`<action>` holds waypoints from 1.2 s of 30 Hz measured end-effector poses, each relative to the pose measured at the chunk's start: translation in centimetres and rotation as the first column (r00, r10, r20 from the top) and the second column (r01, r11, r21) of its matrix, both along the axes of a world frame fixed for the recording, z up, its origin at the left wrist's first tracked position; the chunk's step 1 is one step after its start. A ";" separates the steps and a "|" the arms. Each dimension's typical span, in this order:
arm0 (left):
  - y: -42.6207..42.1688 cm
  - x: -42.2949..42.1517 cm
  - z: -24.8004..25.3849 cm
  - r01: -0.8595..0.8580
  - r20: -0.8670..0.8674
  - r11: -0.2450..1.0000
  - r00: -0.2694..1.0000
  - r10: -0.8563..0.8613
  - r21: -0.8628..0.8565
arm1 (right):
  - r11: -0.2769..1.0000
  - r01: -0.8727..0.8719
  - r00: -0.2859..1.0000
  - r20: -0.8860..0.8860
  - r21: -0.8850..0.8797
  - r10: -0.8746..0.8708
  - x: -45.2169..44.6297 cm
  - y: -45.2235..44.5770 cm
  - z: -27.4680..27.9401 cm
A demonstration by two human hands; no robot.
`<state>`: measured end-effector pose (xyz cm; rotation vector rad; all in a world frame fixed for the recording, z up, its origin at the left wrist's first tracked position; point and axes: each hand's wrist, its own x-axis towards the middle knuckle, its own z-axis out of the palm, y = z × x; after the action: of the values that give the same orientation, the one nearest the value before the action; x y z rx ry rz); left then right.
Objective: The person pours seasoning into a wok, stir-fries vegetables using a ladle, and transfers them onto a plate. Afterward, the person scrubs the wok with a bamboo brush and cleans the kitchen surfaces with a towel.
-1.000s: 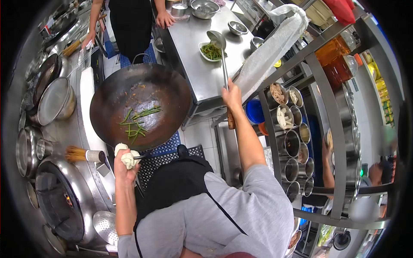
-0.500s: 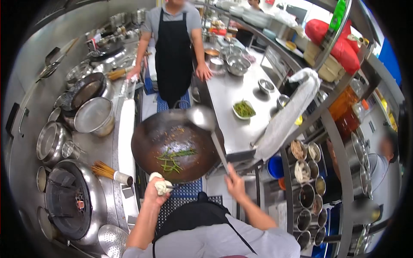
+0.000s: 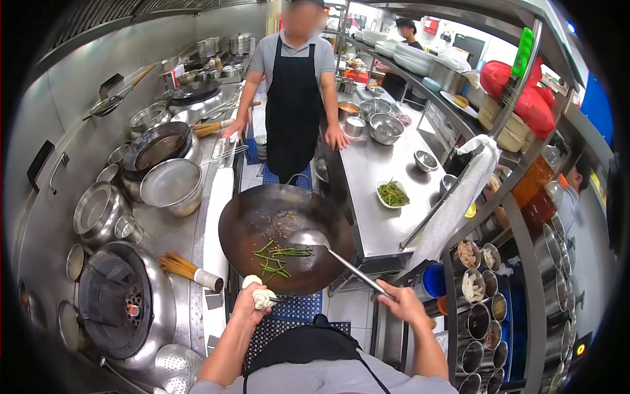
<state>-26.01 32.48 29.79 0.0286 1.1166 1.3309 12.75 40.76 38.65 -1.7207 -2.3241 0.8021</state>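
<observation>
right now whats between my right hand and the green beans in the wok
The head view shows the ladle handle and part of the wok between your right hand and the green beans.

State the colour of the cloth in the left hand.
The cloth is off-white; the head view shows it best.

left forearm (image 3: 228, 347) and right forearm (image 3: 428, 343) reach forward; left grip (image 3: 246, 306) clenched, right grip (image 3: 403, 303) curled tight.
</observation>
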 end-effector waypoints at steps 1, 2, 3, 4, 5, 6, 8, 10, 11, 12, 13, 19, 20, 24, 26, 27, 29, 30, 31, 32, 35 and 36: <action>-0.2 -0.1 -0.2 -0.009 0.014 1.000 1.000 0.009 0.002 | 1.000 0.006 1.000 0.003 -0.031 -0.006 0.6 -0.3 1.2; -0.4 -0.2 -0.4 -0.018 0.029 1.000 0.999 0.018 0.004 | 0.998 0.014 0.998 0.054 -0.064 -0.010 1.1 -0.5 2.5; -0.6 -0.4 -0.4 -0.015 0.027 1.000 1.000 0.015 0.005 | 0.997 0.021 0.999 0.033 -0.076 -0.018 1.7 -0.7 3.4; -0.7 -0.5 -0.5 -0.011 0.025 1.000 1.000 0.010 0.004 | 0.997 0.018 0.998 0.059 -0.078 -0.014 1.8 -1.1 4.5; -0.8 -0.6 -0.4 -0.005 0.024 1.000 1.000 0.005 0.003 | 0.997 0.016 0.996 0.085 -0.080 -0.009 1.8 -1.5 5.7; -0.8 -0.5 -0.1 -0.002 -0.014 0.999 1.000 0.002 -0.036 | 0.999 0.005 0.987 0.160 -0.045 0.002 1.4 -2.0 7.0; -0.7 -0.8 -0.8 -0.002 -0.019 1.000 1.000 0.002 0.001 | 0.997 -0.076 0.981 0.176 -0.032 0.080 1.5 -2.3 7.3; -0.7 -0.7 -1.1 -0.046 -0.003 0.999 0.999 0.046 0.016 | 0.989 -0.138 0.955 0.256 -0.052 0.146 -0.5 -2.6 8.3; -0.6 -0.4 -1.3 -0.074 0.004 0.997 0.997 0.074 -0.003 | 0.979 -0.206 0.953 0.228 0.001 0.200 -1.2 -2.3 7.2; -0.6 -0.3 -1.5 -0.053 0.006 0.999 0.999 0.053 0.011 | 0.966 -0.259 0.940 0.232 0.004 0.251 -1.7 -1.3 4.7; -1.0 -0.3 -1.7 -0.032 0.005 0.999 0.999 0.031 0.029 | 0.959 -0.251 0.952 0.214 0.132 0.220 -3.3 -1.2 3.5; -5.4 0.4 3.7 -0.036 0.057 0.995 0.998 0.030 0.093 | 0.968 -0.175 0.969 0.203 0.178 0.138 -7.6 -0.2 3.0; -3.5 -0.4 2.2 -0.034 0.093 0.991 0.995 0.022 0.131 | 0.955 -0.231 0.964 0.179 0.185 0.199 -7.2 1.1 2.0; -2.9 1.3 -0.9 -0.036 0.098 0.999 0.995 0.036 0.002 | 0.908 -0.378 0.919 0.192 0.180 0.344 -7.2 3.0 4.2; -2.0 0.4 0.4 0.001 0.080 1.000 0.997 -0.003 0.028 | 0.906 -0.418 0.897 0.191 0.075 0.398 -4.2 1.9 8.4; -3.0 0.1 1.1 -0.030 0.073 1.000 0.997 0.030 -0.005 | 0.909 -0.410 0.892 0.179 -0.070 0.416 -2.9 1.6 9.9; -3.7 -0.5 0.6 0.019 0.065 1.000 0.998 -0.020 0.015 | 0.916 -0.349 0.897 0.213 -0.197 0.387 -4.5 1.4 10.7; -3.5 0.0 0.5 0.027 0.093 1.000 0.995 -0.027 0.003 | 0.916 -0.300 0.903 0.230 -0.268 0.363 -5.3 0.9 10.2; -3.2 0.8 0.7 -0.001 0.064 1.000 0.998 0.003 -0.029 | 0.912 -0.404 0.874 0.264 -0.076 0.409 -6.5 1.0 7.6; -2.9 1.1 0.2 0.009 0.063 0.999 0.998 -0.007 -0.035 | 0.921 -0.390 0.902 0.208 0.020 0.378 -7.9 1.4 4.3; -3.2 1.4 0.1 0.036 0.053 0.998 0.998 -0.033 -0.059 | 0.931 -0.354 0.930 0.134 0.088 0.341 -9.7 2.9 -0.6; -3.4 1.2 0.4 0.040 0.047 0.997 0.998 -0.037 -0.068 | 0.925 -0.369 0.923 0.153 0.094 0.353 -7.9 3.7 0.8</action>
<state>-24.83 29.07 30.19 -0.0309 1.1176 1.2518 4.81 44.44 39.49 -1.3519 -2.7672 0.5929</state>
